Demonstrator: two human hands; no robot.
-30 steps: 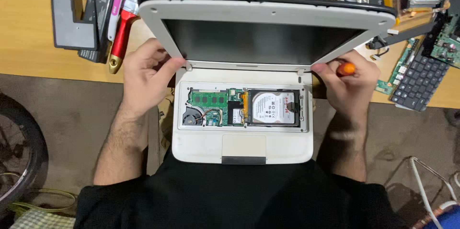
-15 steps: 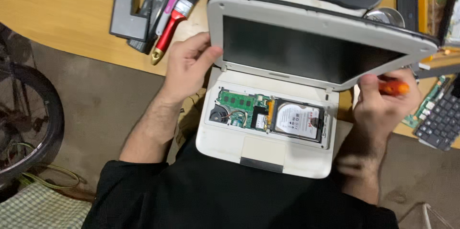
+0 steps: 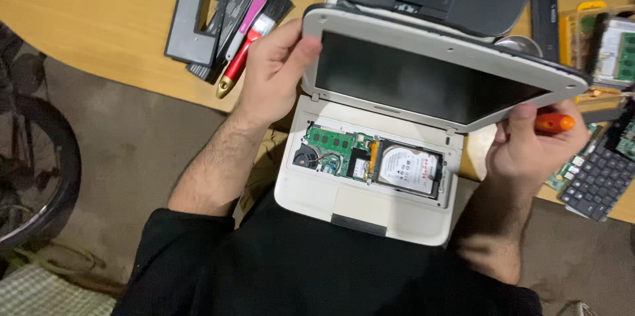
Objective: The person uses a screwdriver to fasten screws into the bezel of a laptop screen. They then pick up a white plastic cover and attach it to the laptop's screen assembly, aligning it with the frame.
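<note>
Laptop [image 3: 370, 177], small and white with its keyboard cover off (green memory board and silver hard drive [image 3: 409, 169] exposed), rests on the person's lap against the edge of the wooden worktop [image 3: 99, 18]. Left hand [image 3: 274, 71] grips the left edge of the tilted screen lid [image 3: 430, 74], while right hand [image 3: 529, 147] closes around an orange-handled screwdriver [image 3: 554, 123] and props the lid's right underside. A red-handled brush [image 3: 248, 45] lies just beside the left hand.

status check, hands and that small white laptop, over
Left hand grips the laptop lid at its left edge. Right hand under the lid's right corner, closed on an orange-handled tool. Laptop base open, boards and drive exposed. Nothing blocking.
</note>
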